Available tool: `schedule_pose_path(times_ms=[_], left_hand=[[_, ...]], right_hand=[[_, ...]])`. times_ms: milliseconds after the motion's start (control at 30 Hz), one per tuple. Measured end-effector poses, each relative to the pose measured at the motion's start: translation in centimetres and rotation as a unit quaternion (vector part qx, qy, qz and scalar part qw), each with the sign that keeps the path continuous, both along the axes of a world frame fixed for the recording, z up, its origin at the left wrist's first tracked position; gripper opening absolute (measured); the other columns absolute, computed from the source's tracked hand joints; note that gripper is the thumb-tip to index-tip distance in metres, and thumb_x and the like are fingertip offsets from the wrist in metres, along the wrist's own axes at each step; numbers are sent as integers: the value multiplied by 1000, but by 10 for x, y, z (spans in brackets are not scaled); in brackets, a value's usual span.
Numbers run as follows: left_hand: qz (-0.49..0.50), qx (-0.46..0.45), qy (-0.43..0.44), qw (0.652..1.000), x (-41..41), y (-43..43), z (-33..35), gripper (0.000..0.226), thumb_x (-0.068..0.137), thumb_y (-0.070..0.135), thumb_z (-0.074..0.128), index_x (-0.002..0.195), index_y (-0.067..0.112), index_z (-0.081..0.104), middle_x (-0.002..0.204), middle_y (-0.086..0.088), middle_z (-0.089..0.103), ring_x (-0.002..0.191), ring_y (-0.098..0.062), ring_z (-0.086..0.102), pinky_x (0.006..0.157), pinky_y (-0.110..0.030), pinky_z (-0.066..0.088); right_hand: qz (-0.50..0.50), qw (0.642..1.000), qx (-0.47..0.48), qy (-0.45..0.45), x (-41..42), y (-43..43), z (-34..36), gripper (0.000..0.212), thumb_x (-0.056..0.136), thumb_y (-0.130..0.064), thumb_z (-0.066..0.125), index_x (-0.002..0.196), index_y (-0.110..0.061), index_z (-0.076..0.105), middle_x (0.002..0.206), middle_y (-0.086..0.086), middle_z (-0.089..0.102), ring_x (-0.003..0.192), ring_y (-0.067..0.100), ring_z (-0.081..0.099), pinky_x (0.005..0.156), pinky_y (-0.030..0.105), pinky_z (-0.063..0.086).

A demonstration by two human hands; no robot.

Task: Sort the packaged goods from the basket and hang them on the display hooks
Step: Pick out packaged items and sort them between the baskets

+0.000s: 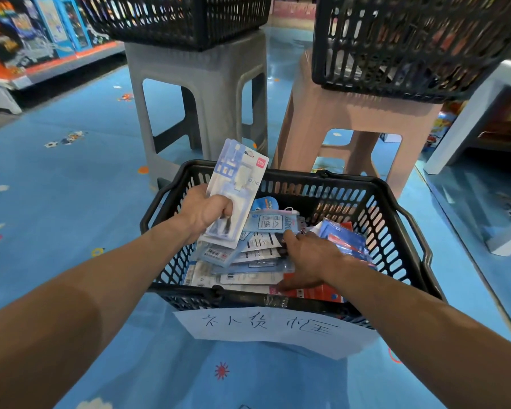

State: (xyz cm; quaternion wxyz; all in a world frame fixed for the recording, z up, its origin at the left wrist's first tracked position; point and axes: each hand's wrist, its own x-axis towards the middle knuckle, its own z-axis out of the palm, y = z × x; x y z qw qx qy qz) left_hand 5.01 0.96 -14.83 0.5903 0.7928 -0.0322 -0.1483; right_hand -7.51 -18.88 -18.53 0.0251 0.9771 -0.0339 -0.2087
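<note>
left hand (204,211) curled round a fan of blister packs (236,184), raised over basket (396,202) left side | right hand (310,258) spread flat on loose packs (254,261) inside, gripping nothing | packs likely light, stiff, slippery; pinch card edges

A matt black plastic mesh basket (396,219) bearing a white paper sign (275,329) on its near side holds glossy film packets (257,252) and a shiny clear-plastic blister pack (236,184), while beyond, a smooth plastic grey stool (201,84) left and pink stool (351,113) right stand on glossy blue flooring (56,216).
</note>
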Motion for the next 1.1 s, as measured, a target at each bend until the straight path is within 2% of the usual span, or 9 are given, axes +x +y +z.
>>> schedule_pose_path(times_ms=[100,333,500,667,767,833,900,967,1100], left_hand=[[1,6,1,1000,2,2,-2,27,68,-9,65,90,6,71,82,-4,74,72,-21,65,62,-27,53],[-2,32,13,999,3,10,-3,36,55,7,68,91,6,71,84,-5,75,77,-23,66,68,-29,54],[-3,36,11,999,3,11,-4,26,63,2,68,89,5,71,83,-4,74,76,-22,65,68,-27,53],[2,44,4,999,3,12,-1,31,61,5,70,92,7,72,85,-3,76,80,-24,68,70,-33,59],[10,57,-21,998,3,16,4,44,53,13,68,97,12,72,91,-3,78,87,-29,73,77,-44,64],[12,68,-41,997,1,17,7,39,60,11,69,99,14,70,90,-1,76,82,-27,71,63,-38,61],[14,71,-61,996,-1,16,11,32,71,4,69,101,13,66,86,4,71,75,-17,64,54,-26,47],[13,72,-79,994,0,14,12,33,76,1,68,106,13,62,85,9,67,74,-8,60,55,-23,43],[2,81,-96,992,1,15,12,34,79,2,69,109,15,59,88,9,65,76,-5,57,59,-23,42]], right_hand=[[-30,999,28,-2,1,5,-3,105,69,-74,77,142,-23,22,139,13,54,127,33,49,106,50,42],[-36,996,80,-13,4,-1,-2,100,64,-64,86,133,-29,22,128,8,60,109,27,55,89,41,47],[-22,998,60,3,-2,4,-5,113,66,-59,87,145,-32,11,151,11,47,136,35,45,116,54,31],[-42,999,34,2,5,8,3,121,63,-67,84,150,-32,8,159,13,34,146,40,30,118,63,19],[-61,996,53,-21,11,5,15,120,59,-64,87,147,-32,11,154,11,40,141,39,35,114,67,26],[-68,994,77,-35,16,3,24,110,60,-62,87,139,-31,17,136,8,52,123,34,46,105,65,39],[-73,990,116,-39,19,1,32,95,66,-60,85,132,-28,24,112,1,57,104,26,49,91,54,51],[-73,982,164,-60,23,-5,41,74,75,-56,79,125,-25,35,104,-1,58,96,23,57,78,44,55],[-58,950,247,-184,27,-26,48,19,92,-36,68,100,-19,61,94,1,66,88,21,65,76,39,53]])
